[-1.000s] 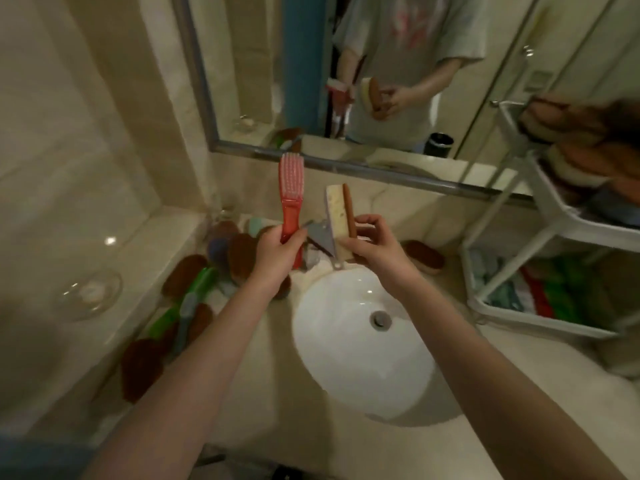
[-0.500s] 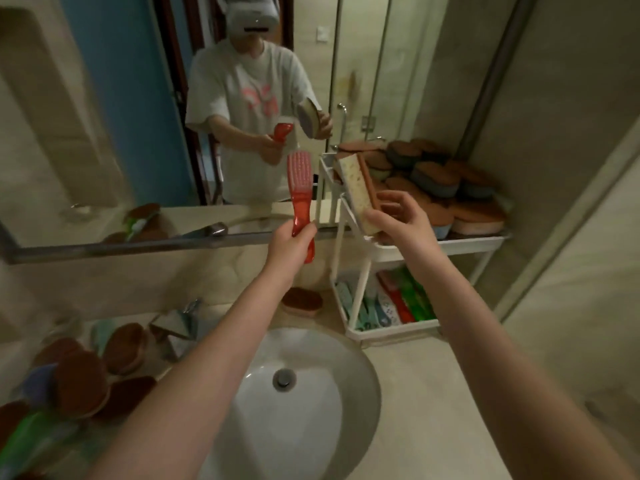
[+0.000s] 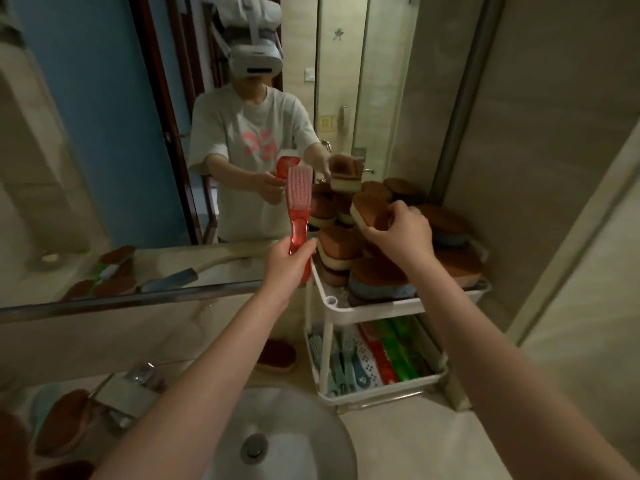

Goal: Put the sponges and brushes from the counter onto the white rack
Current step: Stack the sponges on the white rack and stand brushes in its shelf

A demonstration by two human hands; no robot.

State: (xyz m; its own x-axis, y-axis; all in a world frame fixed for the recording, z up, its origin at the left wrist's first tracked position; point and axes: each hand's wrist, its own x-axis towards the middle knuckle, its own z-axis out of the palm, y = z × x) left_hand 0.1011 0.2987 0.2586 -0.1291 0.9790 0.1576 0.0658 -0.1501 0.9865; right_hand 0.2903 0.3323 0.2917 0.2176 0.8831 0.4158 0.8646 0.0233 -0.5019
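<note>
Red translucent plastic forms the brush (image 3: 297, 209). The left hand (image 3: 289, 261) grips it by the lower handle, fingers curled round it, and the bristle head stands nearly upright above the knuckles. The white rack (image 3: 374, 308) begins just right of these fingers.

The right hand (image 3: 398, 230) holds the held sponge (image 3: 369, 211) (brown scouring face up, cream layer beneath), with fingers curled over its top. Below and beyond these fingertips, the top tier carries the stacked sponges (image 3: 375, 278), brown over cream or blue. Whether the held sponge touches that pile cannot be told.

The lower tier, well below both hands, contains the racked brushes (image 3: 381, 351) in red, green and pale blue, laid side by side.

Below the left wrist, a lone sponge (image 3: 277, 355) lies on the counter beside the rack's foot. Further counter sponges (image 3: 62, 420) lie left of the faucet (image 3: 131, 386) and the sink (image 3: 304, 455).
</note>
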